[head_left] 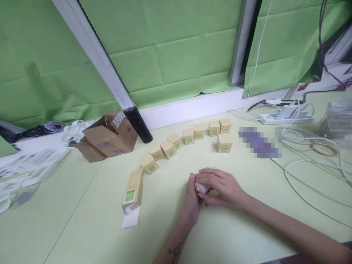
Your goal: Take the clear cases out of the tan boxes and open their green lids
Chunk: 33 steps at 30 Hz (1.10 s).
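Note:
Over the near middle of the table, my left hand point(192, 200) and my right hand point(224, 189) meet around a small white rounded object point(202, 187). Its edge shows a yellowish rim, and fingers cover much of it, so its kind is unclear. My left hand wraps its left side, thumb up. From the right, my right hand pinches it with bent fingers. To the left lies an open tan carton point(134, 183), its white flap point(130, 219) out on the table. Several small tan boxes with green labels, one of them this box point(224, 143), stand in a curved row beyond my hands.
An opened brown cardboard box point(115, 137) and a black cylinder point(138, 124) stand at the back left. White plastic pieces point(30, 168) lie far left. On the right are a power strip point(286, 116), loose white cables point(308, 163), a tape ring point(323, 149) and a blurred-out item point(258, 142).

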{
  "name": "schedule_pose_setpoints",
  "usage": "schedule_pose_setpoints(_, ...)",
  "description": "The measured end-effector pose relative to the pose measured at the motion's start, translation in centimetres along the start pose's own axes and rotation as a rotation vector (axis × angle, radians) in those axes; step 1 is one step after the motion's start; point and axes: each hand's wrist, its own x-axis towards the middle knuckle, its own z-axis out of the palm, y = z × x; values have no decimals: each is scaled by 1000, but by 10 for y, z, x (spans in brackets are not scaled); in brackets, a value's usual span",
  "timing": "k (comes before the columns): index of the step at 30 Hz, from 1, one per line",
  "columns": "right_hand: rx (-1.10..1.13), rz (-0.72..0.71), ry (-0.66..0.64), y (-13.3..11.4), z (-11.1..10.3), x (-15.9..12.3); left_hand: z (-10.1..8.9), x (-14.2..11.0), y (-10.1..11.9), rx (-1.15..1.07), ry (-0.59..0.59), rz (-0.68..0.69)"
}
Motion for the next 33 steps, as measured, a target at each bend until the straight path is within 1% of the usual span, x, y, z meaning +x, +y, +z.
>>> schedule_pose_setpoints(2,41,-37,60,2,-1,0,2,-2,5,-78,-50,-61)
schedule_pose_setpoints(3,70,-29,66,3,-2,0,3,-3,6,-110,-69,-63)
schedule_pose_setpoints(7,98,46,14,6,-2,-1,5,-5,10,-125,-119,-57)
schedule_pose_setpoints(10,78,-5,14,7,0,-2,4,-5,10,-97,-145,-75)
schedule_pose_setpoints(12,125,-30,48,6,0,-4,3,-4,8,-102,-186,-92)
schedule_pose_setpoints(13,179,4,73,5,-2,-4,3,-3,7,-112,-205,-98)
schedule_pose_setpoints(14,246,75,107,3,-3,-4,4,-3,6,-126,-217,-103)
schedule_pose_setpoints(16,374,256,163,0,-7,-5,4,-2,5,-147,-212,-106)
schedule_pose_setpoints(17,410,325,173,-1,-9,-5,4,-2,5,-156,-200,-96)
schedule_pose_setpoints(18,416,350,161,-2,-10,-5,5,-2,6,-165,-187,-80)
schedule_pose_setpoints(19,396,327,128,-2,-10,-4,5,-2,8,-172,-178,-61)
schedule_pose_setpoints(21,319,205,37,0,-9,-4,4,-4,11,-186,-173,-29)
schedule_pose_setpoints(23,252,110,-5,1,-5,-3,4,-5,13,-191,-160,-12)
schedule_pose_setpoints(29,210,71,37,-1,5,-5,2,-5,12,-127,-127,2)
schedule_pose_setpoints(33,161,48,-8,1,4,-7,-2,-5,10,-66,-133,18)
